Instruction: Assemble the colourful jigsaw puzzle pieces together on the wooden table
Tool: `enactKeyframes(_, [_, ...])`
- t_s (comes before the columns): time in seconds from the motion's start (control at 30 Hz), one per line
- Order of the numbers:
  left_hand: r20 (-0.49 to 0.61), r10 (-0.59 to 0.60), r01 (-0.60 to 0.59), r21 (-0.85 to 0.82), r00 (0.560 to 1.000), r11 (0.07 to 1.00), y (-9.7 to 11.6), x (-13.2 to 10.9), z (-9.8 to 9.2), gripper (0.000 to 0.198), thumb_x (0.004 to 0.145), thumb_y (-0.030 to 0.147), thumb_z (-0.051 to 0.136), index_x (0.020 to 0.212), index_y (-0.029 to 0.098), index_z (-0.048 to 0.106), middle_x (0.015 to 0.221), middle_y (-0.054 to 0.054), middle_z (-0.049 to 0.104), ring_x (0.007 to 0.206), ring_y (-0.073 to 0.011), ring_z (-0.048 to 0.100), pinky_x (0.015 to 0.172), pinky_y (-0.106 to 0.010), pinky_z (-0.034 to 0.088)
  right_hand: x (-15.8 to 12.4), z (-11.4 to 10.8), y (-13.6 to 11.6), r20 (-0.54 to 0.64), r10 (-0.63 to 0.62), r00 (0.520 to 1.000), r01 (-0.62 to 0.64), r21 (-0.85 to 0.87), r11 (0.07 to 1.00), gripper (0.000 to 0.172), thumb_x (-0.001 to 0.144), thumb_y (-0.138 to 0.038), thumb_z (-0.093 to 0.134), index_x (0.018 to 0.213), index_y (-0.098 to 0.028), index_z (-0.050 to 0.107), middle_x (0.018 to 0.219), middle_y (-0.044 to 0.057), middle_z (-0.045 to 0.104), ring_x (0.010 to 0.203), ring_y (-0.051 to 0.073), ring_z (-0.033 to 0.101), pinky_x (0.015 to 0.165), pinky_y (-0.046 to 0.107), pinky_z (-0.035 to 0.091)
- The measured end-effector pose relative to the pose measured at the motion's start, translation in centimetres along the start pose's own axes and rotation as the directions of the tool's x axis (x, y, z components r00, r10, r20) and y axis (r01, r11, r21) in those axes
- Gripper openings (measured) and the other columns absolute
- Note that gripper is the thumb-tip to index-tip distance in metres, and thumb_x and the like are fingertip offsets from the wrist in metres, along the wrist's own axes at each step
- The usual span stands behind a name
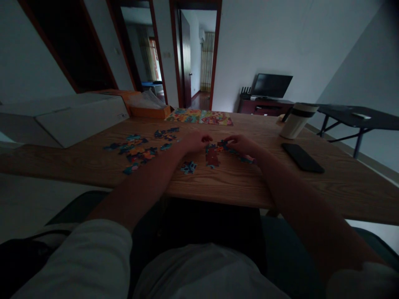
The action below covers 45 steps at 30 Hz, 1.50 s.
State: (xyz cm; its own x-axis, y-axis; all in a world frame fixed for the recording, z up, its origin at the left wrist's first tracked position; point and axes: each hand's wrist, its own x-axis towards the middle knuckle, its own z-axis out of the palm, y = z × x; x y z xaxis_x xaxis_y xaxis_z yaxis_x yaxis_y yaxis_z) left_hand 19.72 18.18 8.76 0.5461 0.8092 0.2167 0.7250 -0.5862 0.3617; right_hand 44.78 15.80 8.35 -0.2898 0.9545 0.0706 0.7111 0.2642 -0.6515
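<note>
My left hand (197,142) hovers at the left of a small joined patch of jigsaw puzzle (212,157). Its fingers are loosely curled and apart, with nothing visible in them. On the other side, my right hand (239,143) has its thumb and fingers closed on a dark blue puzzle piece (223,144) at the patch's upper right edge. Other pieces lie partly hidden under the right wrist. A blue and white piece cluster (188,167) rests below my left forearm, and many loose puzzle pieces (137,150) are spread farther left.
A colourful picture sheet (202,117) lies at the table's far edge. A white box (68,118) and an orange box (149,112) stand at the left. On the right are a cup (296,122) and a black phone (302,158) on the wooden table (352,182).
</note>
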Motion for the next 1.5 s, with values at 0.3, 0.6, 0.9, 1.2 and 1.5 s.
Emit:
enactKeyframes(0.3, [0.164, 0.007, -0.016, 0.05, 0.986, 0.999, 0.1, -0.3, 0.6, 0.038, 0.092, 0.034, 0.057, 0.124, 0.026, 0.075, 0.117, -0.005, 0.077, 0.105, -0.0245, 0.068, 0.094, -0.032, 0.047, 0.7, 1.4, 0.4, -0.048, -0.026, 0.999, 0.018, -0.167, 0.986, 0.033, 0.095, -0.022, 0.057, 0.121, -0.019, 0.076, 0.097, 0.011, 0.078, 0.08, 0.022, 0.07, 0.071, 0.029, 0.052])
enactKeyframes(0.6, [0.238, 0.021, -0.049, 0.112, 0.971, 0.993, 0.8, -0.6, 0.2, 0.04, 0.096, 0.032, 0.054, 0.132, 0.024, 0.07, 0.121, -0.004, 0.075, 0.105, -0.0203, 0.067, 0.094, -0.027, 0.045, 0.5, 0.8, -0.2, -0.003, -0.015, 1.0, 0.014, -0.166, 0.986, 0.033, 0.094, -0.016, 0.056, 0.12, -0.015, 0.077, 0.098, 0.01, 0.078, 0.078, 0.018, 0.066, 0.068, 0.026, 0.048])
enactKeyframes(0.9, [0.25, 0.054, -0.079, 0.092, 0.967, 0.993, 0.6, -0.5, 0.2, 0.041, 0.095, 0.037, 0.055, 0.13, 0.022, 0.07, 0.125, -0.007, 0.073, 0.108, -0.0222, 0.066, 0.092, -0.028, 0.046, -0.3, -1.4, -0.4, 0.172, 0.014, 0.985, 0.001, -0.087, 0.996, 0.026, 0.087, -0.02, 0.069, 0.111, -0.023, 0.081, 0.102, 0.006, 0.079, 0.082, 0.02, 0.067, 0.077, 0.031, 0.053])
enactKeyframes(1.2, [0.254, 0.043, -0.075, 0.116, 0.966, 0.99, 0.8, -0.4, 0.0, 0.043, 0.093, 0.036, 0.058, 0.132, 0.022, 0.07, 0.128, -0.008, 0.072, 0.111, -0.0235, 0.065, 0.094, -0.029, 0.046, -0.5, -0.4, -0.9, 0.213, 0.072, 0.974, -0.041, -0.146, 0.988, 0.023, 0.087, -0.022, 0.07, 0.108, -0.019, 0.078, 0.101, 0.01, 0.078, 0.081, 0.021, 0.068, 0.067, 0.03, 0.051])
enactKeyframes(1.5, [0.252, 0.038, -0.08, 0.157, 0.967, 0.984, 0.7, -0.5, 0.1, 0.044, 0.092, 0.037, 0.057, 0.132, 0.023, 0.069, 0.128, -0.007, 0.071, 0.112, -0.0237, 0.064, 0.095, -0.031, 0.046, -0.8, -0.5, -1.5, 0.243, 0.067, 0.968, -0.017, -0.205, 0.979, 0.024, 0.088, -0.028, 0.071, 0.11, -0.02, 0.076, 0.1, 0.009, 0.077, 0.081, 0.021, 0.068, 0.067, 0.029, 0.05])
